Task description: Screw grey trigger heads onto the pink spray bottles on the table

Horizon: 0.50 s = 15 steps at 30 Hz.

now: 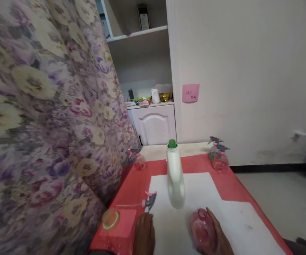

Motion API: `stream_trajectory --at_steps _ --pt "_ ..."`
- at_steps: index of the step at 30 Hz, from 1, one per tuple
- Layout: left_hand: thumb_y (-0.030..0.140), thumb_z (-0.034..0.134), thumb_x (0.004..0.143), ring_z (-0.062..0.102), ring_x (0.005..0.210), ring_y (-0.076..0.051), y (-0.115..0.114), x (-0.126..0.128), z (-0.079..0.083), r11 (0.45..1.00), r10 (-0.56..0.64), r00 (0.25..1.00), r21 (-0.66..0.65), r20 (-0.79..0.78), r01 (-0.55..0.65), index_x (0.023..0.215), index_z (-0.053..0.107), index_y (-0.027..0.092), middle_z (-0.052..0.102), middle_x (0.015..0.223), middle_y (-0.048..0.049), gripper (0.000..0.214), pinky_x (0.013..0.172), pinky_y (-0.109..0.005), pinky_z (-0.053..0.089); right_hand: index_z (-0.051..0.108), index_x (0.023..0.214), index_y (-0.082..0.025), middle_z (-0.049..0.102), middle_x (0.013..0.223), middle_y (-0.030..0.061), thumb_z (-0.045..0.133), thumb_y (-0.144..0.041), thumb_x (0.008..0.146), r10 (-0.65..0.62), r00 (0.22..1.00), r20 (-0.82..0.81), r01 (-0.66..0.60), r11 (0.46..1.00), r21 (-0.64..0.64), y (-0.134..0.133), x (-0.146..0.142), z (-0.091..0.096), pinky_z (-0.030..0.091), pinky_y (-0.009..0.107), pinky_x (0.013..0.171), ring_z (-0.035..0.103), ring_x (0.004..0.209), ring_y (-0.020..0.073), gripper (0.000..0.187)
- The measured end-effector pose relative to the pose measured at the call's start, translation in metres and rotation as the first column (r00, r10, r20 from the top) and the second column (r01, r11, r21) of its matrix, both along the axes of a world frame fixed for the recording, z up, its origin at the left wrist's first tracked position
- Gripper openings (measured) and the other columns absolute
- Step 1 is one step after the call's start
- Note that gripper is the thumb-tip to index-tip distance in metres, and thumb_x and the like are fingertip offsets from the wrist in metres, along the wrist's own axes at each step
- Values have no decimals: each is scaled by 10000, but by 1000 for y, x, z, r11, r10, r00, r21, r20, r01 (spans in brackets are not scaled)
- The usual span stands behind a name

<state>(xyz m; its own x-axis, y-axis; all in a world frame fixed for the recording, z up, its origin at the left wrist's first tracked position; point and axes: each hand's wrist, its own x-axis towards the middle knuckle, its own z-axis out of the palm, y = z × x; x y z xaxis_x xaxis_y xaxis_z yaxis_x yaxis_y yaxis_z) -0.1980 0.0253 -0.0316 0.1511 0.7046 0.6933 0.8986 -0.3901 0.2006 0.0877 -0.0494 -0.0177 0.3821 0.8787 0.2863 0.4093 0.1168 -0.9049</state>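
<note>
My right hand [220,236] is wrapped round the side of a pink see-through spray bottle body [202,230], its mouth uncovered and facing up. My left hand [144,233] rests on the table, fingers laid down and holding nothing that I can see. Just beyond its fingertips lies a grey and pink trigger spray head [149,201], its thin tube pointing left. A tall pale green jug [175,177] stands in front of both hands, uncapped, with a green piece showing in its mouth. Left of my left hand is a round, pale green-rimmed lid [110,219].
One spray bottle [140,162] stands at the far left of the table; two more, a pink one [220,163] and a greenish one [211,153], stand far right. White sheets cover part of the red tablecloth [126,187]. A flowered curtain [62,141] hangs along the left edge.
</note>
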Motion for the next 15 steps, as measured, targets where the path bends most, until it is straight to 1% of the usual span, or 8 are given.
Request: stream_trajectory --at_steps 2,4,6,9,12,15 --pt "131 444 884 679 870 -223 0 0 1 1000 -7 1000 -9 7 7 985 613 215 694 916 -67 214 796 -399 585 470 1355 -198 608 1343 137 645 -229 703 -11 999 50 8 999 46 0 0 3 548 457 980 603 1214 363 676" --pt "137 452 884 675 865 -220 0 0 2 1000 -14 1000 -22 14 14 980 608 214 689 914 -65 198 789 -394 586 469 1356 -197 606 1345 133 647 -230 708 -21 997 74 16 998 68 0 0 4 535 450 998 599 1220 352 673" --pt "142 455 884 672 877 -222 1 1 3 999 -18 1000 -30 21 19 984 605 210 686 922 -69 193 795 -396 585 440 1375 -193 599 1351 136 633 -217 714 -23 996 84 20 999 35 0 0 3 541 434 985 607 1213 335 689" --pt "145 451 883 669 893 -225 1 1 4 999 -18 999 -38 35 19 989 603 209 684 934 -72 197 812 -402 580 385 1408 -191 571 1381 132 627 -196 688 -1 996 91 4 1000 -31 0 0 0 543 398 977 599 1229 310 760" --pt "156 452 882 668 880 -223 1 2 5 999 -18 999 -45 49 20 972 604 219 685 920 -64 188 797 -389 579 380 1405 -202 555 1398 120 626 -205 681 4 997 80 -1 999 -38 1 0 -2 529 375 994 578 1256 295 765" --pt "171 446 886 670 868 -224 1 3 7 999 -17 998 -45 58 20 952 609 229 688 896 -55 185 793 -390 575 381 1402 -201 551 1399 120 596 -210 693 -2 998 69 4 1000 -28 2 -3 -2 526 385 996 580 1252 298 741"
